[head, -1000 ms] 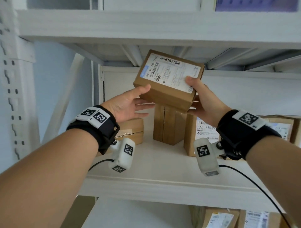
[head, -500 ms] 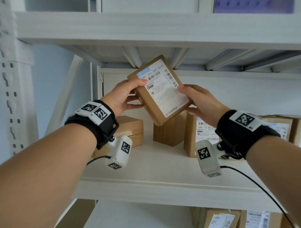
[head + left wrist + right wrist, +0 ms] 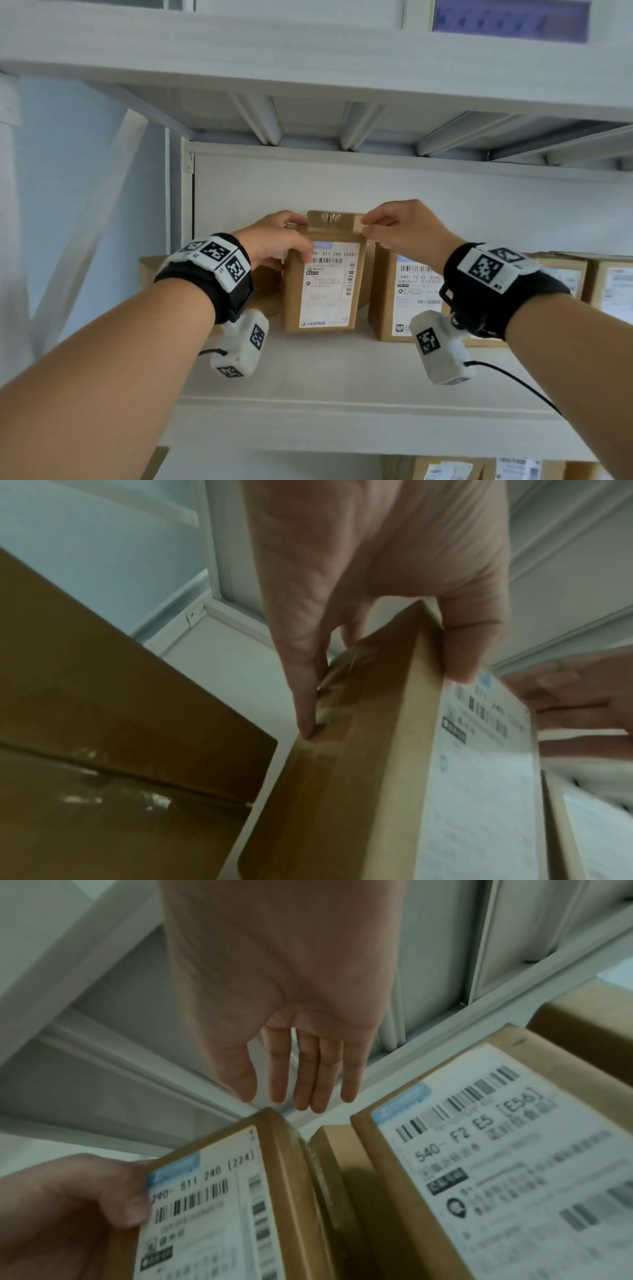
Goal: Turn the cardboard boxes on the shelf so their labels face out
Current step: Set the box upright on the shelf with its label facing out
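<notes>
A brown cardboard box (image 3: 325,284) stands upright on the white shelf (image 3: 342,373), its white shipping label facing out. My left hand (image 3: 298,246) grips its top left corner. In the left wrist view the thumb (image 3: 462,656) lies on the label face and the fingers (image 3: 308,718) lie along the taped side of the box (image 3: 359,777). My right hand (image 3: 373,228) hovers at the top right corner with straight fingers (image 3: 318,1093), just above the box (image 3: 212,1204); I cannot tell whether they touch it.
A second box with its label out (image 3: 407,294) stands close on the right, with more labelled boxes (image 3: 609,291) beyond. Another brown box (image 3: 335,221) shows behind the held one. A flat unlabelled box (image 3: 150,270) lies to the left. The upper shelf's ribs (image 3: 359,123) hang overhead.
The box was held tilted in the air with both hands; it has come down and now stands upright on the shelf, label forward. My right hand's fingers have straightened off it.
</notes>
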`<action>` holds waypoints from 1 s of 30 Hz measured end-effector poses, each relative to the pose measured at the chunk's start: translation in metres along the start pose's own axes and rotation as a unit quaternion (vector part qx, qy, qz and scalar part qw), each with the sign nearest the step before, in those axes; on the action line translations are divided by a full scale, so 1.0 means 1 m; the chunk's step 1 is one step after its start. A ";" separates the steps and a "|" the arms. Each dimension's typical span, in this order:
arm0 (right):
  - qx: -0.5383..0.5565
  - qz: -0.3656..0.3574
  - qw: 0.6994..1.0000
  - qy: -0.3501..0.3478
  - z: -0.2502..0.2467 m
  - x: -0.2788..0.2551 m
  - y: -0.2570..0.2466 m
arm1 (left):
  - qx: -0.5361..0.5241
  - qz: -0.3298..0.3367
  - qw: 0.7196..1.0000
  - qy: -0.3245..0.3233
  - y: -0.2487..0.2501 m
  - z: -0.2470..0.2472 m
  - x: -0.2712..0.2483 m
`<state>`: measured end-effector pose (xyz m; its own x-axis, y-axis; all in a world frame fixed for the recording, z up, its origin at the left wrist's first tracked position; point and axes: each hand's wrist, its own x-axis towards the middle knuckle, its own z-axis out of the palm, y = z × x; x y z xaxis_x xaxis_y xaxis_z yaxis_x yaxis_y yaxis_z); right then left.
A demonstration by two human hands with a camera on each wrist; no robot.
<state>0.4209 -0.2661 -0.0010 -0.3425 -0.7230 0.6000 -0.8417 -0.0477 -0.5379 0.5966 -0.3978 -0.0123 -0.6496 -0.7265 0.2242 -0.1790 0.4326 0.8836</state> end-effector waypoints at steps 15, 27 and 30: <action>-0.098 -0.046 0.989 -0.100 -0.029 0.061 -0.009 | 0.084 -0.037 0.995 -0.025 0.026 -0.016 0.035; 0.018 -0.036 0.968 -0.247 0.041 0.062 -0.085 | 0.433 -0.252 0.861 0.088 -0.019 -0.106 -0.005; 0.011 -0.029 0.961 -0.276 0.074 0.051 -0.099 | 0.446 -0.275 0.848 0.078 -0.040 -0.114 -0.015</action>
<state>0.5183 -0.3492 0.0388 -0.0164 -0.9736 0.2278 -0.8418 -0.1095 -0.5286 0.6979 -0.4650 -0.0046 -0.1930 -0.9812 -0.0077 -0.9563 0.1863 0.2255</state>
